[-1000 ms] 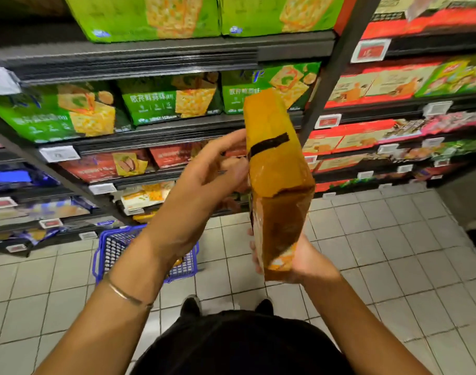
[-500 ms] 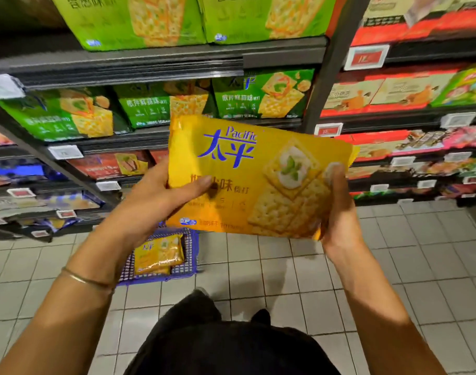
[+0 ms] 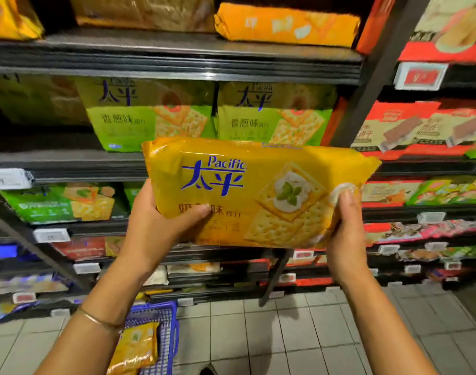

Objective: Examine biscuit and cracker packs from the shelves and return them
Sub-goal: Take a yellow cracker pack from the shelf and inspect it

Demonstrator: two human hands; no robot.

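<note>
"At the pack's two short ends: fingers (image 3: 199,211) curled round the edges, left hand (image 3: 161,228) and right hand (image 3: 345,239) both gripping one yellow cracker pack (image 3: 258,190)."

"Why held so?"

"Printed face towards the eye, level, in front of the shelves (image 3: 177,58) — for reading, I judge. Not yet returned."

"Counts?"

"One pack in hand; two green packs (image 3: 150,117) plain behind it; one small yellow pack (image 3: 135,347) in one blue basket (image 3: 165,318), down on the floor."
</note>
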